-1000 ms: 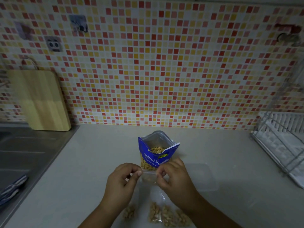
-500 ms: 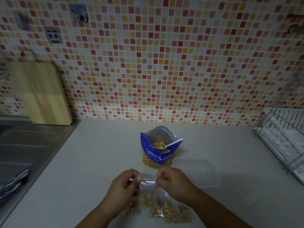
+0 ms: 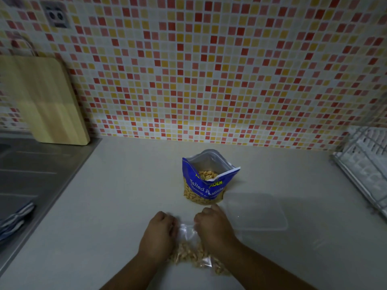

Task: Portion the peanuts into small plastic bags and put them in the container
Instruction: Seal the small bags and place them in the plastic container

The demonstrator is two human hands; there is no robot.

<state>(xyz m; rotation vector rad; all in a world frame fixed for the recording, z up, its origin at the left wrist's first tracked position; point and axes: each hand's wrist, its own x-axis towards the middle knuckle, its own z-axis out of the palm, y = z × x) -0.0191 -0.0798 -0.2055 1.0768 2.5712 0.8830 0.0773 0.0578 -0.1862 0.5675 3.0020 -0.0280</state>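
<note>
The fingers (image 3: 172, 225) of the left hand (image 3: 159, 233) and the right hand (image 3: 212, 226) pinch the top of the small plastic bag (image 3: 187, 232), low in the centre of the frame. If the seal closes only partly, I think peanuts (image 3: 188, 253) could spill on the way to the container (image 3: 259, 214) at the right.

Materials: the small bag (image 3: 187, 232) is thin, crinkled, glossy clear plastic film; the peanut pouch (image 3: 206, 186), glossy printed blue plastic with a clear window; the container (image 3: 258, 212), frosted translucent plastic; the countertop (image 3: 125, 195), smooth and matt; the cutting board (image 3: 41, 101), pale grained wood; the sink drainboard (image 3: 35, 170), brushed metal; the towel (image 3: 14, 221), striped cloth.
</note>
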